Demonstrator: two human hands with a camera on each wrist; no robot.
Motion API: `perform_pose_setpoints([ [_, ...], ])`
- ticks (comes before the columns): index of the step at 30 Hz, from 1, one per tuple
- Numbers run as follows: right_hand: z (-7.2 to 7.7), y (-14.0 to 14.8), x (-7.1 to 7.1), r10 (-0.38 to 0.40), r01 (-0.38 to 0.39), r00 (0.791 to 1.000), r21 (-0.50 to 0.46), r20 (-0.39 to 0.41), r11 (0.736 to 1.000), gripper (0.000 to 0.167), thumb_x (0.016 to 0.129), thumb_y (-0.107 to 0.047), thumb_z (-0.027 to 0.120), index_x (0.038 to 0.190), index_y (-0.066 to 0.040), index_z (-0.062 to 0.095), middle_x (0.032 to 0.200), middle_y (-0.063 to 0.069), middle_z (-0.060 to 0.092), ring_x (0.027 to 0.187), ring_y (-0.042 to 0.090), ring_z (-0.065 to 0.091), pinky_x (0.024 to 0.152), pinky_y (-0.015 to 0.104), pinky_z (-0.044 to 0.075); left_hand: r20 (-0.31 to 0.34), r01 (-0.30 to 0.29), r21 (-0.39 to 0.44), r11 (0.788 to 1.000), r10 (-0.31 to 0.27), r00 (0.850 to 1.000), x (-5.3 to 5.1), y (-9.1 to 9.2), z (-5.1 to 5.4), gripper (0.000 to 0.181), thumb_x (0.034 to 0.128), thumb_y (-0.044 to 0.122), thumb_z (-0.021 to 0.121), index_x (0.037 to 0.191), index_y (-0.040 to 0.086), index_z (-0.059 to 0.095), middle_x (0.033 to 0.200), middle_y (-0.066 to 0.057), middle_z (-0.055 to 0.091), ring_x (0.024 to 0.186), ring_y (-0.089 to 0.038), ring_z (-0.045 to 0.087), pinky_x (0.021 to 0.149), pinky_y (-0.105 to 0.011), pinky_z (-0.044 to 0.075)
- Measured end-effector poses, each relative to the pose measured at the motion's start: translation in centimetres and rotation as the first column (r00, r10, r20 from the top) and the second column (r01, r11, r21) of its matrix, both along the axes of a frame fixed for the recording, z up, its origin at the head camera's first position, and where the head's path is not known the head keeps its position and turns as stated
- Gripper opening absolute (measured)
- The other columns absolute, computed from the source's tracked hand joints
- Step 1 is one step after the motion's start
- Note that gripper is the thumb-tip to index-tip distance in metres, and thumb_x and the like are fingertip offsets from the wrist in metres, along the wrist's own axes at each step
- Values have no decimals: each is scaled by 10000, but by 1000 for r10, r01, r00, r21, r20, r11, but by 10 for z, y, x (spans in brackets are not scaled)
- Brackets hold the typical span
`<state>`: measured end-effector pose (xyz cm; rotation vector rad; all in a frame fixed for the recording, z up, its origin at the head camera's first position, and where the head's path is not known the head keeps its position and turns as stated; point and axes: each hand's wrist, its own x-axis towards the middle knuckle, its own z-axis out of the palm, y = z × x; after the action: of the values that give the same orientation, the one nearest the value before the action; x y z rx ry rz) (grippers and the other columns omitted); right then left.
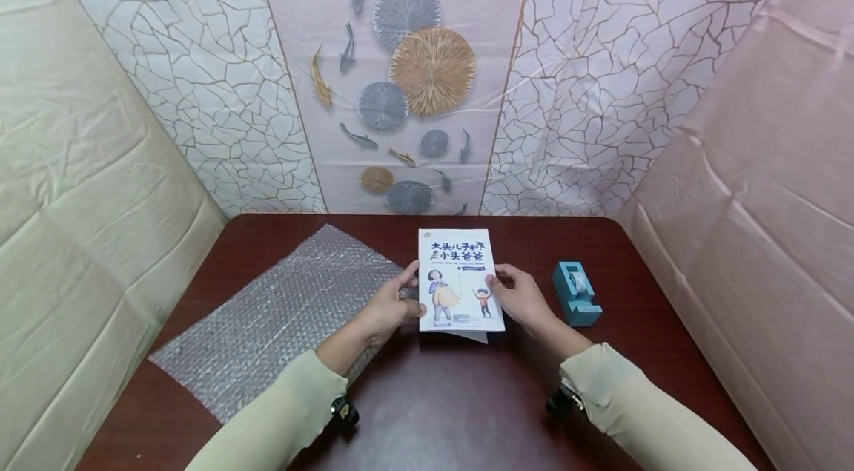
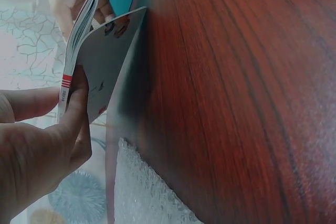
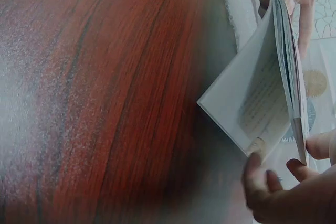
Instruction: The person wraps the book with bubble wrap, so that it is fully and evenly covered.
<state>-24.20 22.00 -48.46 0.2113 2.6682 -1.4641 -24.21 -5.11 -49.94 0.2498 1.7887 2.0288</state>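
Observation:
A thin paperback book [image 1: 460, 293] with a white illustrated front is held between both hands above the table. My left hand [image 1: 385, 308] pinches its left edge, thumb on the front; in the left wrist view its fingers reach behind the spine [image 2: 64, 90]. The right edge is pinched by my right hand [image 1: 523, 297], thumb on the front cover. In the right wrist view, the back cover [image 3: 247, 98] hangs away from the pages, with right-hand fingertips [image 3: 254, 160] touching it near its edge.
A sheet of bubble wrap [image 1: 287, 315] lies flat on the dark red wooden table [image 1: 440, 404], left of the book and partly under the left forearm. To the right stands a teal tape dispenser [image 1: 577, 297] with a roll in it. Patterned cloth [image 1: 600, 70] hangs behind the table.

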Motion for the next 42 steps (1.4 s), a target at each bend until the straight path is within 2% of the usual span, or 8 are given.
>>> perform_pose_setpoints([
  [3, -2, -1, 1, -1, 2, 1000, -10, 19, 1000, 438, 1160, -276, 571, 1563, -103, 592, 1465, 208, 646, 1187, 321, 672, 956, 368, 548, 8, -1, 12, 1000, 1, 1000, 1, 0, 0, 1044, 901, -239, 555, 1788, 148, 165, 1520, -228, 308, 932, -168, 707, 937, -397, 673],
  [10, -4, 0, 2, 8, 0, 998, -111, 70, 994, 475, 1174, -322, 537, 1622, -170, 507, 1465, 218, 604, 1144, 308, 682, 830, 316, 600, 9, 7, 33, 999, -8, 1000, 3, 0, 2, 1049, 917, -240, 546, 1792, 158, 127, 1571, -261, 285, 925, -142, 694, 957, -390, 664],
  [14, -5, 1, 3, 10, -1, 998, -144, 63, 990, 481, 1170, -330, 552, 1623, -174, 509, 1481, 220, 591, 1179, 323, 661, 855, 321, 582, 12, 7, 39, 999, -7, 1000, 4, -1, 4, 1043, 926, -237, 537, 1794, 173, 131, 1605, -271, 273, 932, -143, 709, 937, -369, 665],
  [23, -8, 1, 4, -17, 18, 1000, -111, 9, 994, 466, 1136, -295, 644, 1575, -147, 590, 1463, 216, 641, 1264, 345, 637, 942, 354, 587, 10, -8, 7, 1000, 8, 1000, 5, -7, 2, 1047, 913, -240, 553, 1791, 189, 176, 1613, -269, 290, 951, -171, 744, 916, -388, 676],
  [29, -8, -1, 7, -44, 43, 999, -103, -15, 994, 444, 1109, -258, 698, 1533, -139, 643, 1375, 184, 693, 1141, 304, 677, 870, 284, 562, 13, -10, 3, 1000, 10, 1000, 8, -9, 0, 1048, 911, -243, 567, 1788, 191, 194, 1601, -265, 301, 992, -199, 752, 921, -425, 681],
  [33, -7, -3, 8, -62, 57, 997, -113, -43, 992, 441, 1091, -229, 728, 1517, -136, 664, 1341, 153, 725, 1098, 272, 701, 883, 272, 579, 9, -22, -23, 999, 22, 1000, 10, -12, 2, 1048, 910, -235, 582, 1785, 208, 214, 1617, -276, 319, 985, -189, 739, 892, -391, 683],
  [38, -4, -5, 9, -48, 39, 996, -119, -77, 992, 520, 1076, -218, 751, 1571, -151, 608, 1371, 148, 729, 1158, 282, 741, 975, 327, 631, -29, -26, -86, 996, 24, 999, 10, -17, 7, 1026, 920, -217, 600, 1779, 221, 249, 1629, -283, 356, 955, -171, 720, 829, -339, 662],
  [42, 0, -6, 8, -11, -7, 993, -149, -121, 989, 606, 1065, -146, 755, 1630, -160, 536, 1371, 186, 726, 1164, 312, 775, 954, 332, 648, -48, -21, -124, 992, 15, 999, 9, -21, 12, 1012, 930, -195, 620, 1776, 228, 261, 1628, -279, 366, 948, -168, 718, 817, -345, 645],
])
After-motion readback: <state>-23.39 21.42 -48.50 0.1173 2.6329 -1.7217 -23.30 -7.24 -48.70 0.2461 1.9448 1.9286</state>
